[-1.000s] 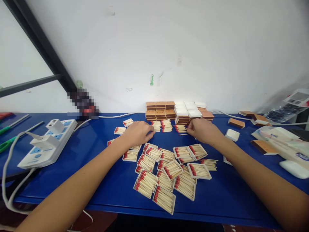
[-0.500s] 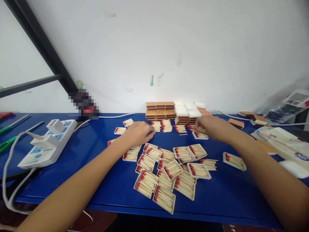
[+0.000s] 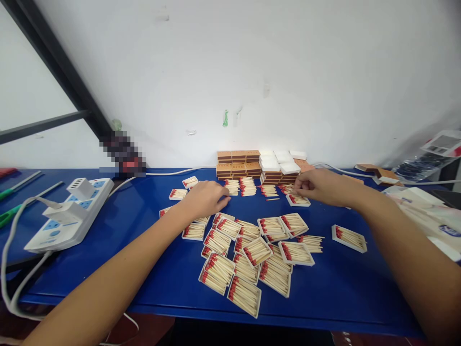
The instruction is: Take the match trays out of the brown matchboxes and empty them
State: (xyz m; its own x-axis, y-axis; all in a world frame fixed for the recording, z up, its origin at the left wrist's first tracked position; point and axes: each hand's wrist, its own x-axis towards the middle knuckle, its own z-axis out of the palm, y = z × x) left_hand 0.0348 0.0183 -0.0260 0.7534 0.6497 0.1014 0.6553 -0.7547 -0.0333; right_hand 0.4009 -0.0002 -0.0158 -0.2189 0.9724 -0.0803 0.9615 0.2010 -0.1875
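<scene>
Several open white trays of red-tipped matches (image 3: 252, 252) lie heaped on the blue table (image 3: 154, 269). My left hand (image 3: 205, 197) rests knuckles up, fingers curled, beside small loose match bundles (image 3: 241, 186). My right hand (image 3: 319, 186) reaches toward the back, its fingertips pinched at matches near a filled tray (image 3: 298, 200). Behind stand stacked brown matchbox sleeves (image 3: 238, 163) and white trays (image 3: 279, 167).
A white power strip (image 3: 68, 211) with a plugged adapter and cable sits at left, with green-handled tools (image 3: 10, 211) beyond it. One filled tray (image 3: 349, 238) lies apart at right. Plastic bags and packets (image 3: 425, 211) crowd the right end. A white wall stands behind.
My right hand has moved right and back toward the stacks, uncovering the tray beneath it and the lone tray at right. My left hand has stayed put.
</scene>
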